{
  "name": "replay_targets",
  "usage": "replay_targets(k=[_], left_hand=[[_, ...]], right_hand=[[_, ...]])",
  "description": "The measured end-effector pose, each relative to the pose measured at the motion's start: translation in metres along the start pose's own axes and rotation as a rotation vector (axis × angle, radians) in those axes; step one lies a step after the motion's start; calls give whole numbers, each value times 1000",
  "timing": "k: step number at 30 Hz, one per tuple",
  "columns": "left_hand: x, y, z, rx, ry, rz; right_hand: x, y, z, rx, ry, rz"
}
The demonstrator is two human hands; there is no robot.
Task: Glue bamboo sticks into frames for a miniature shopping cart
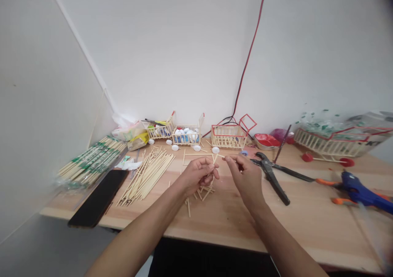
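Observation:
Over the middle of the wooden table [233,219], my left hand [198,174] is curled shut on short wooden sticks [214,159] that poke up past its fingertips. My right hand [244,174] is just to the right, its fingers pinched near the stick tips; what they hold is too small to make out. More short cut sticks [202,193] lie on the table under my left hand.
A pile of long chopsticks [147,174] and wrapped chopstick packs [90,162] lie left, beside a black phone [100,197]. Black pliers [272,176] and a blue glue gun [362,193] lie right. Several stick-built carts [229,136] line the wall.

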State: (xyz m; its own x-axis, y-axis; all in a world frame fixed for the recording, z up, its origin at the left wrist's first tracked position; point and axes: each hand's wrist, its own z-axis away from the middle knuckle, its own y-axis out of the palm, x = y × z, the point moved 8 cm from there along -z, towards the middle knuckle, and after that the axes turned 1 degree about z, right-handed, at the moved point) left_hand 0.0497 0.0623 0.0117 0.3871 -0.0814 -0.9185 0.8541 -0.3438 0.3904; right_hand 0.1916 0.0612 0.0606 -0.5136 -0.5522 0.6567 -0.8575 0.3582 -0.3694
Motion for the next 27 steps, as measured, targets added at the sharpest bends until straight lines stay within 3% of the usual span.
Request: replay_targets(k=[27], left_hand=[[4,4,-1,29,-15,3]], right_hand=[[0,-2,1,-4,58,15]])
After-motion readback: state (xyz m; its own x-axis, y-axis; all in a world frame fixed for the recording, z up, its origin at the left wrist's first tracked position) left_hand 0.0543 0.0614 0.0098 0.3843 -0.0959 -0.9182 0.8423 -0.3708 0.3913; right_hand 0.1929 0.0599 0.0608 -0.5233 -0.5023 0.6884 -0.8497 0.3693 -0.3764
